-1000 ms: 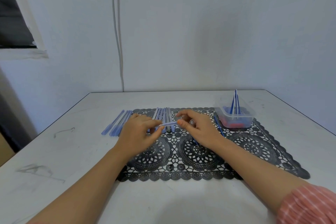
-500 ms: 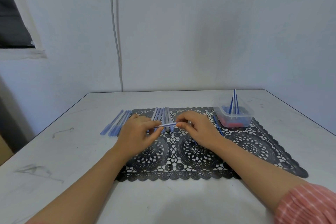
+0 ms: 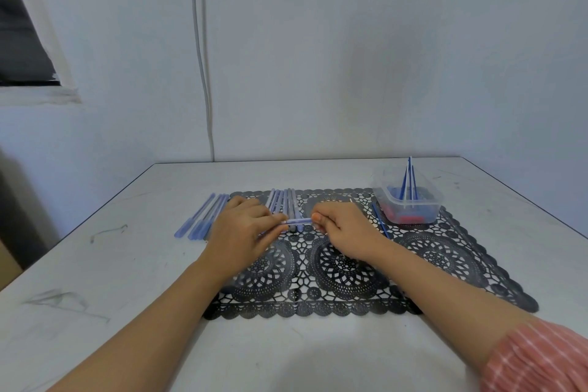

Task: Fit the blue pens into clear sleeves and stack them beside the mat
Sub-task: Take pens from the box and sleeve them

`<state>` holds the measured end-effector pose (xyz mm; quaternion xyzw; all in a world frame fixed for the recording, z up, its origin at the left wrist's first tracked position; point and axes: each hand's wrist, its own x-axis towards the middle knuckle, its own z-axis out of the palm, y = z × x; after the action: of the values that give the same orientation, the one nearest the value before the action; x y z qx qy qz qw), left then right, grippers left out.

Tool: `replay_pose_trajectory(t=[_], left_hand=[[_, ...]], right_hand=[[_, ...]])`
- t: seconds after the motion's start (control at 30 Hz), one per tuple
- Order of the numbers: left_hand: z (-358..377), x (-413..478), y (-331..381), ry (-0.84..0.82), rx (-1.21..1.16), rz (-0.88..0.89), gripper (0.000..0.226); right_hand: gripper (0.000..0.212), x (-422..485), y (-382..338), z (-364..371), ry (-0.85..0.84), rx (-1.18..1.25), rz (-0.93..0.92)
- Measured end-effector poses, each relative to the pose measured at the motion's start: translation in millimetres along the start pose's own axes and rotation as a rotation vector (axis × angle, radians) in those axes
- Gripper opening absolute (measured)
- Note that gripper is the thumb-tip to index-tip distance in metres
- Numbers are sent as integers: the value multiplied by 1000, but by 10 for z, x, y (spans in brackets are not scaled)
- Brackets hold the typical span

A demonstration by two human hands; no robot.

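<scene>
Over the far left part of the black lace mat point(image 3: 445, 251), my left hand point(image 3: 241, 229) and my right hand point(image 3: 343, 229) pinch the two ends of one blue pen in a clear sleeve point(image 3: 297, 220), held level between them. A row of clear sleeves point(image 3: 283, 200) lies on the mat just behind the hands. Sleeved pens are stacked point(image 3: 202, 216) on the table left of the mat. One bare blue pen point(image 3: 380, 223) lies on the mat right of my right hand.
A clear plastic tub point(image 3: 410, 204) at the mat's far right corner holds upright blue pens and red and blue pieces. The white table point(image 3: 127, 280) ends at a wall behind, with a cable running down it.
The hands have stayed almost in place; the visible stretch of pen between them looks slightly shorter as they have drawn a little closer.
</scene>
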<state>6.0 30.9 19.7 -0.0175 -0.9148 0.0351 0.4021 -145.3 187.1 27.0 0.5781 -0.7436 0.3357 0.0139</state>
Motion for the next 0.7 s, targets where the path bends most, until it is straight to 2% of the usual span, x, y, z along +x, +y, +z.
replay_pose_trajectory(t=[0.27,0.4,0.47,0.53,0.7], left_hand=[[17,-31,-109,-15,-170,-240,34],[18,-34,-119,27,-94,-266,24],[9,-46,-154,80,-105,-405,24],[-11,-63,-213,121,-115,-585,23],[-44,-105,-341,117,-7,-883,22]], right_hand=[[32,31,97,19,183,36,116],[25,25,127,38,211,20,94],[33,17,137,56,157,-29,80],[44,14,164,90,30,-119,105],[60,16,213,202,-255,-386,178]])
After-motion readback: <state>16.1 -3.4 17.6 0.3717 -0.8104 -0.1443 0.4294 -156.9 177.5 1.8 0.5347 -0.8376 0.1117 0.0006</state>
